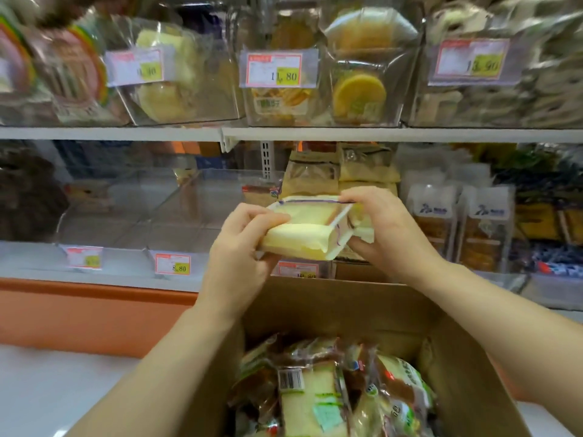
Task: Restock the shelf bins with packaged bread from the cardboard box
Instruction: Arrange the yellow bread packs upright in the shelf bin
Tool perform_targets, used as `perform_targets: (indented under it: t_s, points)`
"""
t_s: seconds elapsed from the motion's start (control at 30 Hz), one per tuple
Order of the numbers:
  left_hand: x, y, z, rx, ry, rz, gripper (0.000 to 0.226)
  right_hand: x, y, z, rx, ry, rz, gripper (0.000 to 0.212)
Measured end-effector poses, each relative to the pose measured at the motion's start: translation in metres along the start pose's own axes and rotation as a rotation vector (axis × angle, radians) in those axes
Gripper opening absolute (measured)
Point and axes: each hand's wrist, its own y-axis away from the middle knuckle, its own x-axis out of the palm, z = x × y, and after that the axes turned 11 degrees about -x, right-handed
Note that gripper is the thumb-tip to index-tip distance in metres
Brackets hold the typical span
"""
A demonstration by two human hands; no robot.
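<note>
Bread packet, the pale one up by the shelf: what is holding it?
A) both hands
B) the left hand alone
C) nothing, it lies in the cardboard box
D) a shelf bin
A: the left hand and the right hand each grip one end of the bread packet, above the cardboard box.

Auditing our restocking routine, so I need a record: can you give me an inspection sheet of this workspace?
Surface: lower shelf; its clear bins at left look nearly empty.
Job's things: bread pack held above the cardboard box; more packaged bread lies inside the box.
Clutter: nothing seen.
Hands: left hand grips the pack's left end, right hand its right end.
Cables: nothing seen.
Surroundings: upper shelf with stocked bins and price tags.
</note>
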Motion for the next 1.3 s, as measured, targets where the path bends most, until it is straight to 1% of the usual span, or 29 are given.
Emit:
perform_targets:
  t_s: [0.03, 0.1, 0.17, 0.23, 0.3, 0.33, 0.37, 0.43, 0.5, 0.53, 0.63, 0.73, 0.83, 0.9, 1.0, 1.03, 1.07, 1.1, 1.17, 1.23, 1.3]
  points:
    - [0.002, -0.003, 0.001, 0.033, -0.046, -0.042, 0.044, -0.001, 0.001, -0.007, 0.075, 0.010, 0.012, 0.057]
    - [0.010, -0.015, 0.007, 0.101, -0.144, -0.113, 0.040, -0.004, 0.002, -0.020, 0.209, 0.027, 0.011, 0.055]
    - [0.023, -0.030, 0.013, 0.124, -0.202, -0.158, 0.036, -0.005, 0.000, -0.027, 0.274, -0.027, -0.015, 0.053]
    - [0.039, -0.042, 0.019, 0.109, -0.224, -0.165, 0.036, -0.005, -0.005, -0.023, 0.301, -0.234, 0.001, 0.062]
    - [0.055, -0.051, 0.024, 0.092, -0.243, -0.165, 0.039, -0.002, -0.012, -0.013, 0.305, -0.474, 0.079, 0.071]
    - [0.061, -0.055, 0.027, 0.084, -0.244, -0.174, 0.039, 0.002, -0.016, -0.010, 0.314, -0.555, 0.099, 0.071]
    - [0.067, -0.058, 0.030, 0.076, -0.236, -0.188, 0.039, 0.006, -0.020, -0.008, 0.329, -0.615, 0.083, 0.067]
    - [0.076, -0.065, 0.036, 0.059, -0.210, -0.211, 0.037, 0.018, -0.031, -0.011, 0.358, -0.664, -0.012, 0.048]
    - [0.082, -0.073, 0.041, 0.027, -0.187, -0.192, 0.039, 0.029, -0.041, -0.018, 0.387, -0.637, -0.104, 0.030]
    - [0.084, -0.078, 0.043, 0.000, -0.173, -0.159, 0.042, 0.035, -0.045, -0.022, 0.397, -0.616, -0.135, 0.026]
    - [0.090, -0.093, 0.054, -0.076, -0.125, -0.012, 0.049, 0.048, -0.061, -0.037, 0.402, -0.523, -0.171, 0.026]
    - [0.095, -0.111, 0.066, -0.128, -0.093, 0.104, 0.051, 0.057, -0.080, -0.051, 0.402, -0.412, -0.167, 0.031]
    - [0.104, -0.129, 0.072, -0.188, -0.093, 0.181, 0.049, 0.060, -0.093, -0.062, 0.388, -0.239, -0.096, 0.037]
    - [0.110, -0.135, 0.073, -0.229, -0.133, 0.224, 0.049, 0.056, -0.088, -0.069, 0.378, -0.062, -0.037, 0.040]
    - [0.112, -0.136, 0.075, -0.265, -0.159, 0.264, 0.050, 0.045, -0.072, -0.083, 0.373, 0.223, -0.012, 0.044]
    - [0.112, -0.135, 0.074, -0.259, -0.165, 0.273, 0.051, 0.042, -0.068, -0.091, 0.389, 0.331, 0.033, 0.050]
    - [0.112, -0.134, 0.074, -0.257, -0.179, 0.288, 0.051, 0.040, -0.066, -0.100, 0.412, 0.415, 0.112, 0.058]
    - [0.111, -0.134, 0.073, -0.264, -0.200, 0.308, 0.052, 0.038, -0.066, -0.107, 0.445, 0.442, 0.203, 0.067]
    - [0.110, -0.136, 0.070, -0.322, -0.242, 0.351, 0.053, 0.038, -0.068, -0.116, 0.528, 0.368, 0.335, 0.079]
    - [0.110, -0.138, 0.067, -0.374, -0.242, 0.370, 0.050, 0.041, -0.068, -0.120, 0.551, 0.322, 0.384, 0.075]
    - [0.112, -0.141, 0.062, -0.379, -0.204, 0.351, 0.046, 0.042, -0.068, -0.122, 0.523, 0.330, 0.353, 0.063]
